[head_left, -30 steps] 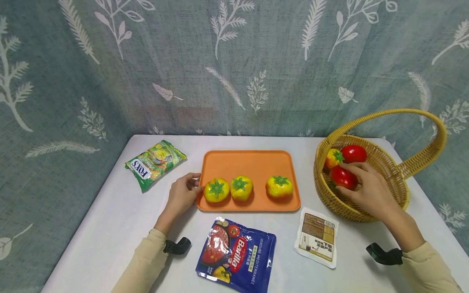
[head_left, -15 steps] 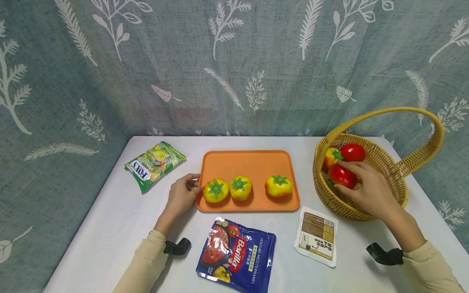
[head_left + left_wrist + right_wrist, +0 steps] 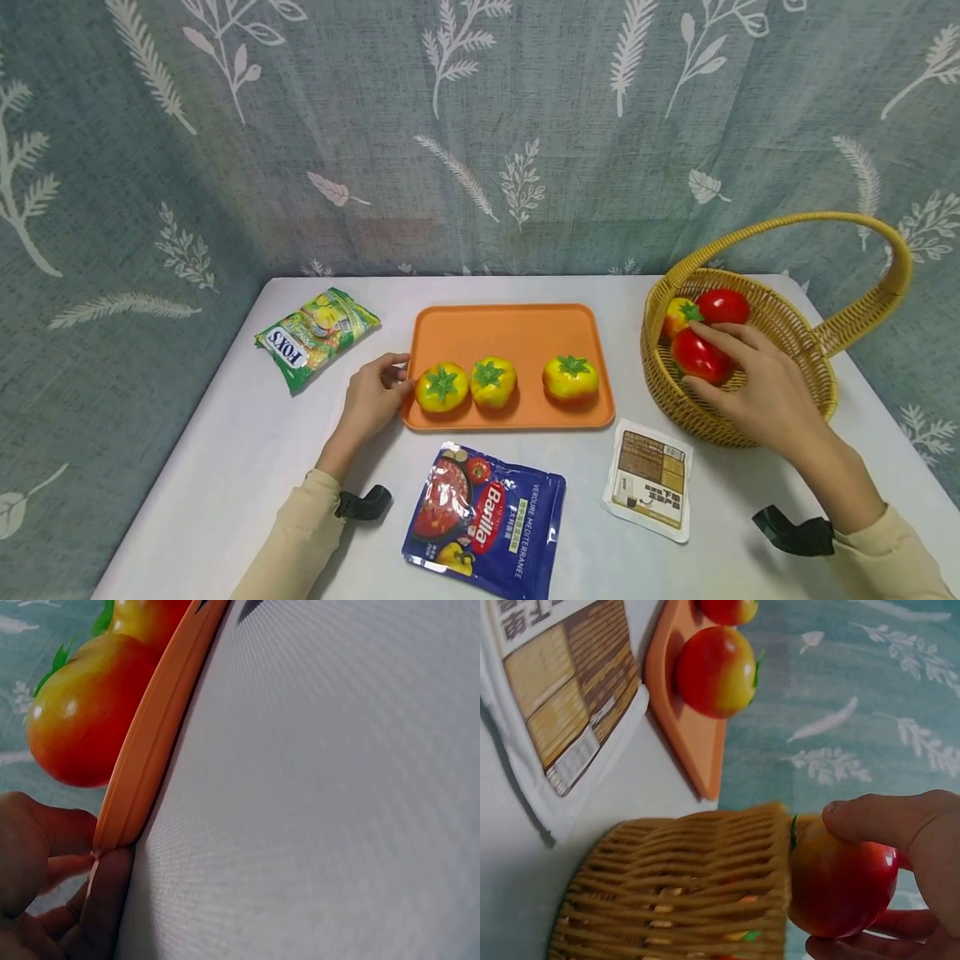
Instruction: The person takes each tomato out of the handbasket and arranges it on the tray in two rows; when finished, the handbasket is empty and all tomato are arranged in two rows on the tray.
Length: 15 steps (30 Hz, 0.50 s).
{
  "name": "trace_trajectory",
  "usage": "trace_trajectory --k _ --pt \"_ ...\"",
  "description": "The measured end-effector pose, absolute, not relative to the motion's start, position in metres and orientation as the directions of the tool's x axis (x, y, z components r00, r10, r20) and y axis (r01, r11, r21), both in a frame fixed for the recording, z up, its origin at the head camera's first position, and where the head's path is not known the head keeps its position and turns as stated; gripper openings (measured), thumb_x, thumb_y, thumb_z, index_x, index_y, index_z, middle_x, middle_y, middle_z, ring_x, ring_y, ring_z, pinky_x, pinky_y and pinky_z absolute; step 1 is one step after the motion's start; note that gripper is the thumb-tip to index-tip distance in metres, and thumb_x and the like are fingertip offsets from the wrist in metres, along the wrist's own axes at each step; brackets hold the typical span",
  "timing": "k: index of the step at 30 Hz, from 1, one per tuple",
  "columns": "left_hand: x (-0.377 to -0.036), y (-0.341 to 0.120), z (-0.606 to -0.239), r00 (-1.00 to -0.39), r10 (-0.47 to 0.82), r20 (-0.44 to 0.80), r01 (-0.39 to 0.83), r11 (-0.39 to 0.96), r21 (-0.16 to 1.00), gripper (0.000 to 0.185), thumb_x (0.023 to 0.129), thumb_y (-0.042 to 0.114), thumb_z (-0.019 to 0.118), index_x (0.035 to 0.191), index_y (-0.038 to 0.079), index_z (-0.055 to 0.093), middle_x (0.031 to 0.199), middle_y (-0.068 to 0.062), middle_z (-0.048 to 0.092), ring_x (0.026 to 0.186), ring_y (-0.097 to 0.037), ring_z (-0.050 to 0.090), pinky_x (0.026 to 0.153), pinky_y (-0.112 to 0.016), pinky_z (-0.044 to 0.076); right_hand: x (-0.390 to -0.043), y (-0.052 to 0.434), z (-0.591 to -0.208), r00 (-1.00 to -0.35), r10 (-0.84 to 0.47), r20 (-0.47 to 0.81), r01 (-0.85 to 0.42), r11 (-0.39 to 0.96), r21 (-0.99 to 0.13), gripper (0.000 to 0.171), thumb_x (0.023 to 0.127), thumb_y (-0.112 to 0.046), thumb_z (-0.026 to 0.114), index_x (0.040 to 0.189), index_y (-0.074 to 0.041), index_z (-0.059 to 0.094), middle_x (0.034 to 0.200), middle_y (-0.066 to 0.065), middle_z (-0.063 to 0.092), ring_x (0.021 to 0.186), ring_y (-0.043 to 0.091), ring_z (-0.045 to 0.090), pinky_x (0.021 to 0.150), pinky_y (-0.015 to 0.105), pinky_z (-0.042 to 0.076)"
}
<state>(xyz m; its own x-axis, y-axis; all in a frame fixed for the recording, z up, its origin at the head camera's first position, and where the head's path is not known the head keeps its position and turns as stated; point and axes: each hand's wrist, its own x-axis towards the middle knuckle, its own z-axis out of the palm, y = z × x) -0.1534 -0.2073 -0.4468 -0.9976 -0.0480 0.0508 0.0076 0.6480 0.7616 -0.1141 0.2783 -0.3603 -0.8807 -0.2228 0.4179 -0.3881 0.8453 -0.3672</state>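
In the head view, my left hand [image 3: 375,392] pinches the left edge of an orange tray [image 3: 502,329]. The left wrist view shows the thumb above the tray's rim [image 3: 142,772] and fingers beneath it. Three yellow toy tomatoes with green leaf tops rest on the tray, such as the left tomato [image 3: 442,388]. My right hand [image 3: 765,392] is over the wicker basket [image 3: 663,400], gripping a red toy tomato [image 3: 697,357] between thumb and fingers. Another red tomato [image 3: 723,307] and a yellow-red tomato [image 3: 679,317] lie in the basket behind it.
A tall arched handle [image 3: 795,218] rises over the basket. In front of the tray lies a blue Barilla pouch [image 3: 487,521]; a brown-and-white packet [image 3: 649,482] is near the basket. A green Fox's bag [image 3: 317,337] lies at the back left. A patterned curtain [image 3: 480,167] hangs behind.
My right wrist has shifted slightly to the right, with the red tomato still held inside the basket. The left hand and the tray have stayed in place.
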Motion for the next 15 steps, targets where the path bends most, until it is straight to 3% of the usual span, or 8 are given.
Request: trace_trajectory --k 15 --pt "-0.154 -0.207 -0.448 -0.998 -0.056 0.043 -0.004 0.649 0.761 0.040 0.088 0.008 0.073 0.128 0.005 0.065 0.096 -0.010 0.067 0.081 -0.022 0.062 0.062 -0.029 0.050 -0.101 0.257 -0.344 -0.819 -0.278 0.502 -0.485 0.803 -0.347 0.076 0.069 -0.011 0.090 0.138 -0.013 0.061 0.128 0.020 0.056 0.107 0.043 0.058 0.075 0.063 0.054"
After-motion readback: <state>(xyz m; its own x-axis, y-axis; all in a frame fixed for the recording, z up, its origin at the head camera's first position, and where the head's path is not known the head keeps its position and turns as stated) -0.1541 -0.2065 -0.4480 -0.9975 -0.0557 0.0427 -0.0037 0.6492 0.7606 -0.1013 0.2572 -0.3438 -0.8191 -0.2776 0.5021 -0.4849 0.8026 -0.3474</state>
